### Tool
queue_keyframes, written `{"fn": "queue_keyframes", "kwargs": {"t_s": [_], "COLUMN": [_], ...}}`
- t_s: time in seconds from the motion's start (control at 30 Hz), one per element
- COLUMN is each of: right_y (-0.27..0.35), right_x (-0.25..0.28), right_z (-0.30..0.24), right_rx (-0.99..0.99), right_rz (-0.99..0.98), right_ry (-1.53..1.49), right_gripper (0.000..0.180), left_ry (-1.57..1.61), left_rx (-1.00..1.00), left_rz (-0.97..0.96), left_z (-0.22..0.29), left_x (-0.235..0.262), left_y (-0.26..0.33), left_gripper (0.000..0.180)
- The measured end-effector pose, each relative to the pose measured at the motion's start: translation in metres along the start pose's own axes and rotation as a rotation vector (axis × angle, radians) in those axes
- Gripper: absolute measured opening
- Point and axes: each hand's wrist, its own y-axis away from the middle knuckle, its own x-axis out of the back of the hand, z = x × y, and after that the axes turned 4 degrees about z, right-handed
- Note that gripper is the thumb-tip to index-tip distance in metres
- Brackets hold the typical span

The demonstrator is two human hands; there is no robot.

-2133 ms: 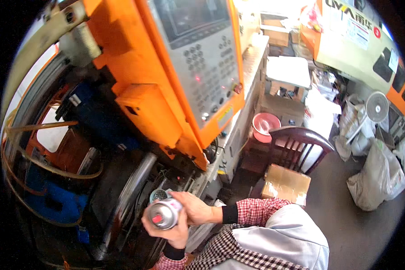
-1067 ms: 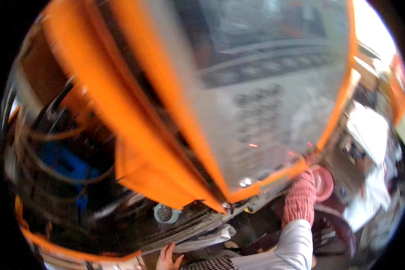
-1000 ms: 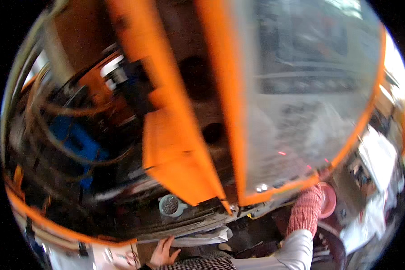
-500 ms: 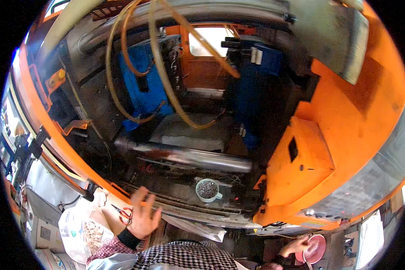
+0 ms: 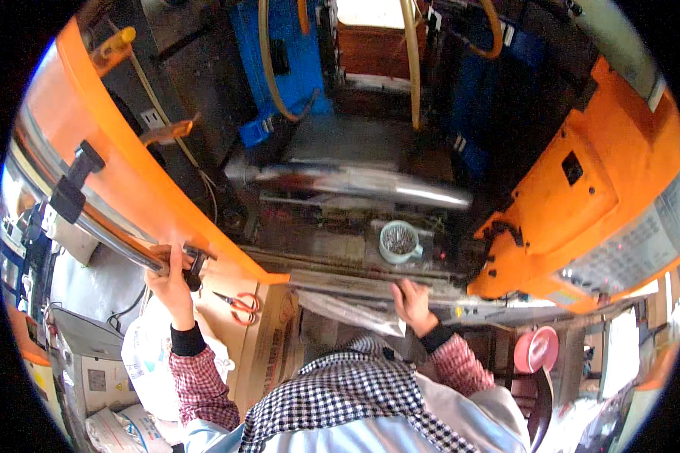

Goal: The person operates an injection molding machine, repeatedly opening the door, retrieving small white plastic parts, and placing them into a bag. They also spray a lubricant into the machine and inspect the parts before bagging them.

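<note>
My left hand [image 5: 172, 291] is closed round the lower end of a metal bar handle [image 5: 121, 241] on the orange machine door [image 5: 147, 177]. Fingers and thumb meet beside its black bracket. At the front edge of the machine, my right hand [image 5: 413, 306] holds nothing visible, its fingers loosely bent and partly apart; whether it touches the edge I cannot tell. Just beyond it, a pale cup [image 5: 418, 252] full of small grey pieces stands inside the machine. Red-handled scissors [image 5: 243, 307] lie on cardboard to the right of my left hand.
A shiny horizontal bar [image 5: 370, 185] crosses the machine behind the cup, and hoses [image 5: 414, 68] hang between blue blocks. An orange control panel [image 5: 619, 253] stands at right. The pink bowl [image 5: 527, 355] is at lower right, a white bag [image 5: 147, 355] at lower left.
My left hand has gone from open in the air to gripping the door handle. My right hand has left the pink bowl and come leftward to the machine's front edge. The view has shifted.
</note>
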Motion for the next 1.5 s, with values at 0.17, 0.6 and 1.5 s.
{"fn": "queue_keyframes", "kwargs": {"t_s": [0.17, 0.6, 1.5], "right_y": [-0.048, -0.132, 0.082], "right_x": [-0.018, 0.053, 0.05], "right_z": [-0.015, -0.082, -0.024], "right_rx": [0.019, 0.146, -0.161], "right_rz": [0.075, 0.41, 0.06], "right_ry": [0.082, 0.055, 0.291], "right_gripper": [0.013, 0.016, 0.021], "left_ry": [0.237, 0.278, 0.332], "left_rx": [0.107, 0.214, -0.022], "left_rz": [-0.083, -0.214, -1.238], "left_z": [0.002, 0.025, 0.103], "left_x": [0.003, -0.021, -0.186], "left_y": [-0.003, 0.03, 0.162], "left_gripper": [0.018, 0.014, 0.014]}}
